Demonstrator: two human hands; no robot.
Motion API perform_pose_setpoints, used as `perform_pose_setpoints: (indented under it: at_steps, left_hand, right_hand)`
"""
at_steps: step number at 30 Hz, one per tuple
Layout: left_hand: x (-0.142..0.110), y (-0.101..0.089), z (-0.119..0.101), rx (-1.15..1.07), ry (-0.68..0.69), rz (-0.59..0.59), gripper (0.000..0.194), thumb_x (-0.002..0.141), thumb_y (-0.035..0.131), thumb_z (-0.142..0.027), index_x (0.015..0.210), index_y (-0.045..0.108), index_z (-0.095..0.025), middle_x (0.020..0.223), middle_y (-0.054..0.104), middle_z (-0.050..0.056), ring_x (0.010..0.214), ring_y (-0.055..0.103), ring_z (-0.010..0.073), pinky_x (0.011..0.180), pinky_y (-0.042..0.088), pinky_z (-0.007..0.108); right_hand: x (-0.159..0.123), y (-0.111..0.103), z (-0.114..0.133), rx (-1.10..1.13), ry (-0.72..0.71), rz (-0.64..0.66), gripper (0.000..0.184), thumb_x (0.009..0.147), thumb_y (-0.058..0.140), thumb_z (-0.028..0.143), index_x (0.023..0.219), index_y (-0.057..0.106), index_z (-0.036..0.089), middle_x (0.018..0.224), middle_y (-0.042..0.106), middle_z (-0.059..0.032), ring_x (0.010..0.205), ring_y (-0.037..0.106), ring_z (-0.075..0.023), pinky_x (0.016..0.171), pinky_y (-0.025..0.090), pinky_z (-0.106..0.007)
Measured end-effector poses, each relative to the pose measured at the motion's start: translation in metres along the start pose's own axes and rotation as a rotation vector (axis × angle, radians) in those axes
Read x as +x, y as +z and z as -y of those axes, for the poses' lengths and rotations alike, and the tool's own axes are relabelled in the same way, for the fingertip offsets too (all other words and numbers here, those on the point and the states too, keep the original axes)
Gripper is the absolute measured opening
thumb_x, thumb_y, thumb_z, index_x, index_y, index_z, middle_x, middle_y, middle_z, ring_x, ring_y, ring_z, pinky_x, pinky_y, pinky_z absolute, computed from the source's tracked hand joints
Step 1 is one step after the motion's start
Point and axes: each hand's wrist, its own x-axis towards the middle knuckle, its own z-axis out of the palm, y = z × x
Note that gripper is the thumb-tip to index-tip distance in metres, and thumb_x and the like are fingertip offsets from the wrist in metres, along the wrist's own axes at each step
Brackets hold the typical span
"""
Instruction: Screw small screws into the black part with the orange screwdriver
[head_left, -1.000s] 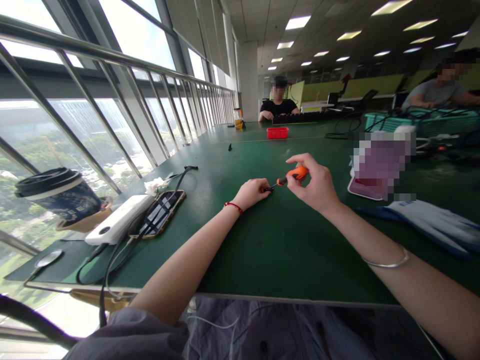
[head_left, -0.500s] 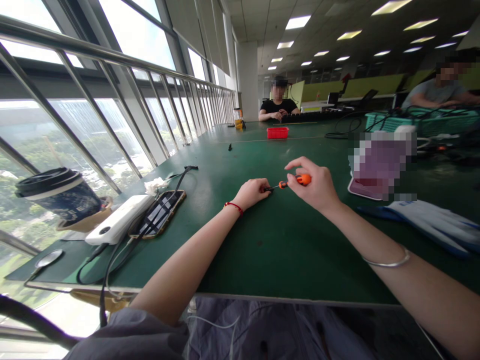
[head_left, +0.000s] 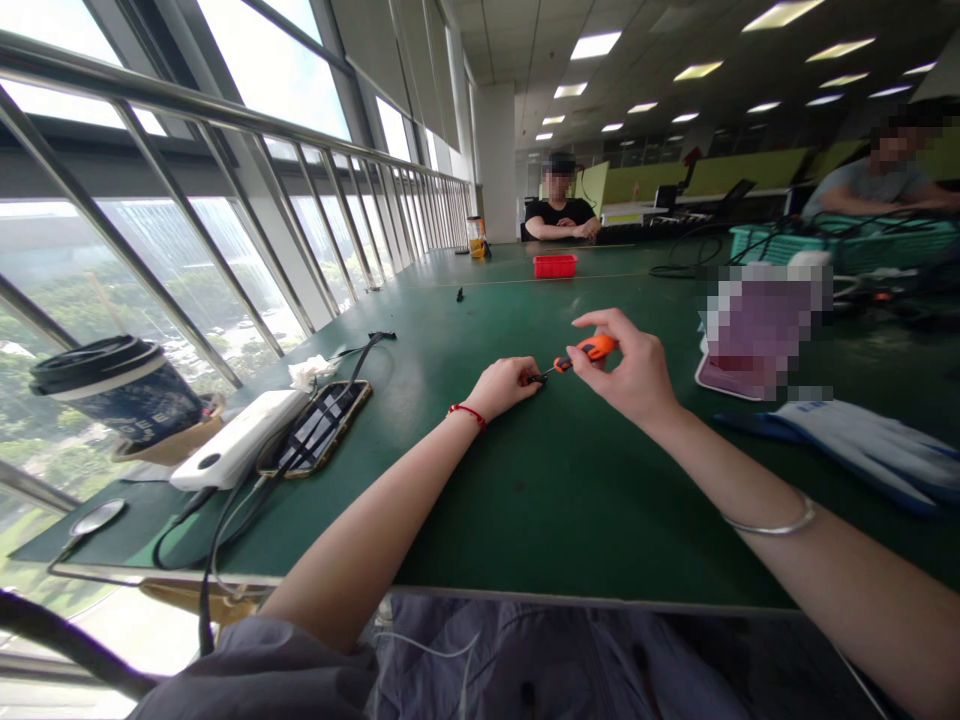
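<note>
My left hand (head_left: 508, 383) rests on the green table (head_left: 525, 500), its fingers closed on a small black part (head_left: 538, 379) too tiny to make out further. In my right hand (head_left: 630, 365) is a screwdriver (head_left: 596, 348) with an orange and black handle, held between thumb and fingers, the index finger raised and curved. Its thin shaft slants down to the left, and the tip meets or nearly meets the black part; contact cannot be told.
On the left lie a phone (head_left: 319, 430), a white power bank (head_left: 236, 440), cables and a lidded cup (head_left: 124, 390). Right are white-blue gloves (head_left: 870, 440) and a pinkish phone-like object (head_left: 761, 335). Farther off are a red box (head_left: 555, 266), a teal basket (head_left: 757, 248) and two people.
The screwdriver's handle has shifted slightly left and up, so its shaft slants more steeply. My left hand stays put. The person across the table has moved their arms.
</note>
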Motion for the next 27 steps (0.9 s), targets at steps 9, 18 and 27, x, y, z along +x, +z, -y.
perform_pose_setpoints:
  at_steps: [9,18,27]
  left_hand:
    - [-0.0008,-0.0012,-0.0024,0.001,-0.008,0.001,0.01,0.077,0.058,-0.027,0.08,0.062,-0.018,0.075,0.065,0.001,0.066,0.057,0.0142,0.06,0.04,0.024]
    - [-0.0013,-0.001,-0.0019,-0.021,-0.003,0.0,0.01,0.077,0.058,-0.027,0.08,0.063,-0.018,0.074,0.064,0.001,0.065,0.056,0.0138,0.059,0.039,0.024]
    - [-0.0007,-0.0003,-0.001,-0.03,-0.001,-0.006,0.011,0.077,0.057,-0.027,0.08,0.063,-0.018,0.072,0.063,0.0,0.064,0.054,0.0137,0.059,0.038,0.024]
  right_hand:
    - [0.0013,0.0002,-0.0002,-0.002,0.03,0.033,0.02,0.078,0.059,0.04,0.087,0.059,0.022,0.054,0.051,0.0037,0.049,0.047,-0.0126,0.053,0.037,-0.025]
    - [0.0003,0.0005,0.0001,-0.002,0.02,0.055,0.017,0.079,0.056,0.037,0.088,0.058,0.022,0.053,0.051,0.0047,0.046,0.047,-0.0121,0.051,0.036,-0.025]
    - [0.0002,0.001,-0.0014,0.038,-0.018,0.043,0.023,0.078,0.057,0.034,0.097,0.057,0.021,0.062,0.056,0.0024,0.051,0.05,-0.0127,0.052,0.039,-0.025]
